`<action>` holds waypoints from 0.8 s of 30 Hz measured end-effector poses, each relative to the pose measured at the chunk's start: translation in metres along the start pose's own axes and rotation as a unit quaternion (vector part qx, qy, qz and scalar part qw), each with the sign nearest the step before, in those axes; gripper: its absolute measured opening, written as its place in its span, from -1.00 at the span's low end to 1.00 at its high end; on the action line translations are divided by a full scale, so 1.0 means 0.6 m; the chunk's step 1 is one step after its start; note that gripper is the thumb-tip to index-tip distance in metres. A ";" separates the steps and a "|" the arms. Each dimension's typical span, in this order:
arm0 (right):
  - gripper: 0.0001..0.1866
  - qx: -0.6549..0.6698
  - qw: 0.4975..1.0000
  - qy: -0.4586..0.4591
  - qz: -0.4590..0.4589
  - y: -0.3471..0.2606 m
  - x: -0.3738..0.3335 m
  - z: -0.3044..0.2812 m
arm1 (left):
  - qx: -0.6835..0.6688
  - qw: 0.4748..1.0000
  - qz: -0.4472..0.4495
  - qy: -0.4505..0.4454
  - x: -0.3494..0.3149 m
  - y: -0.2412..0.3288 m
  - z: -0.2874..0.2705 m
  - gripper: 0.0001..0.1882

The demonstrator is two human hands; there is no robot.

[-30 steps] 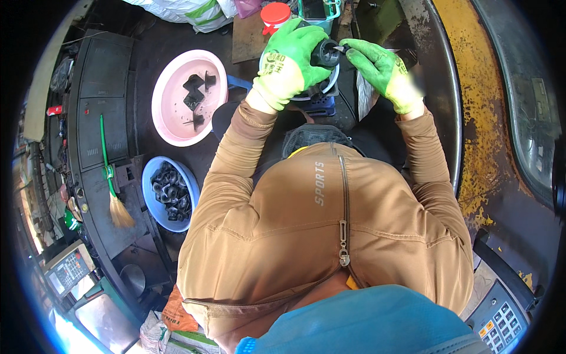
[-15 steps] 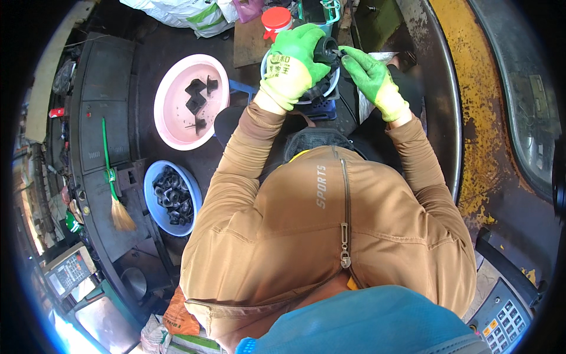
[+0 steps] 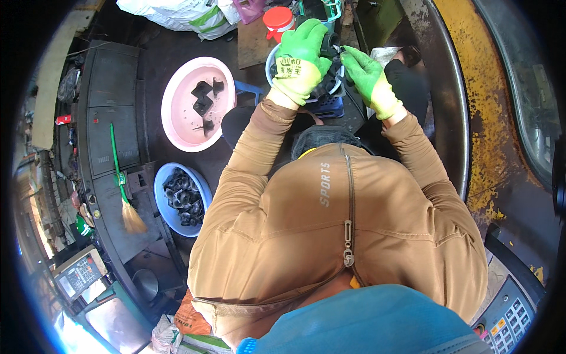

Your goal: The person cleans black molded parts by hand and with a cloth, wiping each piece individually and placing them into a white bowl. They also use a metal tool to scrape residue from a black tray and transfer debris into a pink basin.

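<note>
The left hand (image 3: 302, 56), in a green and yellow glove, has its grip curled around a black moulded part (image 3: 329, 41), held up over a bowl (image 3: 270, 66) near the top of the view. The right hand (image 3: 367, 74), gloved alike, has its fingers drawn close together just beside that part; whether that grip pinches anything is too small to tell. Judging by the layout, the work is under way on one piece, with more black pieces (image 3: 330, 88) heaped in the bowl beneath. A blue basin (image 3: 157, 194) to the left holds a dense pile of similar parts (image 3: 184, 199), while a pink basin (image 3: 172, 121) has only a few dark pieces (image 3: 202, 99) and scattered crumbs. Which of these are finished cannot be told. The bowl sits above a blue plastic stand (image 3: 330, 110), and a red-lidded jar (image 3: 278, 19) stands close beyond the left hand, crowding that side. The left glove hides much of the part and some of the bowl. A rust-patched yellow machine panel (image 3: 489, 112) bounds the right side.
</note>
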State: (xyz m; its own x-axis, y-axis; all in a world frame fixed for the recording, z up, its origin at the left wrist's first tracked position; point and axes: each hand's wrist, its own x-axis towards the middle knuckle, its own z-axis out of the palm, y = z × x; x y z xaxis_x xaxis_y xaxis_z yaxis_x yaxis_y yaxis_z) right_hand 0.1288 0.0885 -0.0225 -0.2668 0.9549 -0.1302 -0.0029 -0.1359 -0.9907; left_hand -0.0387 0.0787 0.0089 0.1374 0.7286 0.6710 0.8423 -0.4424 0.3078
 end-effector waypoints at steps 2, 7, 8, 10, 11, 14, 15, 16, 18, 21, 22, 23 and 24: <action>-0.61 0.054 0.998 0.005 0.023 -0.002 -0.003 0.007 | 0.011 1.000 -0.001 0.004 -0.001 -0.001 0.004 -0.44; -0.63 0.139 0.987 0.001 0.084 -0.013 -0.017 0.017 | 0.042 0.999 0.014 0.020 0.001 0.000 0.017 -0.46; -0.65 0.149 0.984 -0.004 0.097 -0.016 -0.021 0.018 | 0.049 0.999 0.010 0.021 0.001 0.001 0.019 -0.46; -0.68 0.173 0.978 -0.013 0.113 -0.022 -0.026 0.023 | 0.057 0.998 0.010 0.020 0.001 0.000 0.023 -0.47; -0.70 0.186 0.976 -0.017 0.115 -0.025 -0.028 0.025 | 0.060 0.998 0.014 0.018 0.001 -0.002 0.025 -0.47; -0.72 0.247 0.955 -0.050 0.155 -0.037 -0.030 0.030 | 0.052 0.998 0.025 0.023 -0.002 -0.012 0.029 -0.46; -0.73 0.262 0.946 -0.053 0.184 -0.042 -0.030 0.030 | 0.047 0.998 0.027 0.028 -0.003 -0.016 0.030 -0.46; -0.72 0.318 0.921 -0.097 0.204 -0.047 -0.032 0.029 | 0.045 0.998 0.026 0.035 -0.004 -0.021 0.032 -0.46; -0.70 0.411 0.860 -0.168 0.253 -0.061 -0.034 0.023 | 0.045 0.997 0.021 0.056 -0.004 -0.031 0.034 -0.45; -0.59 0.600 0.737 -0.266 0.163 -0.080 -0.036 0.005 | -0.008 0.995 0.005 0.099 -0.003 -0.044 0.032 -0.46; -0.58 0.659 0.684 -0.289 0.120 -0.086 -0.031 -0.006 | -0.025 0.994 -0.011 0.104 -0.004 -0.047 0.030 -0.46; -0.57 0.652 0.709 -0.264 0.059 -0.090 -0.023 -0.018 | -0.025 0.989 -0.005 0.142 -0.005 -0.051 0.026 -0.47; -0.58 0.613 0.757 -0.225 0.017 -0.092 -0.014 -0.030 | -0.018 0.991 -0.034 0.129 -0.011 -0.051 0.023 -0.55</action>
State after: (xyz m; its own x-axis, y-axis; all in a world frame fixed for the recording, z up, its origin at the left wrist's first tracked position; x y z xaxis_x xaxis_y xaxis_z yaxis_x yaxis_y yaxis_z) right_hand 0.1484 0.0930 0.0327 -0.5877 0.7961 0.1445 -0.8072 -0.5649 -0.1712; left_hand -0.0580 0.0947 -0.0140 -0.0599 0.6019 0.7963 0.8248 -0.4195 0.3792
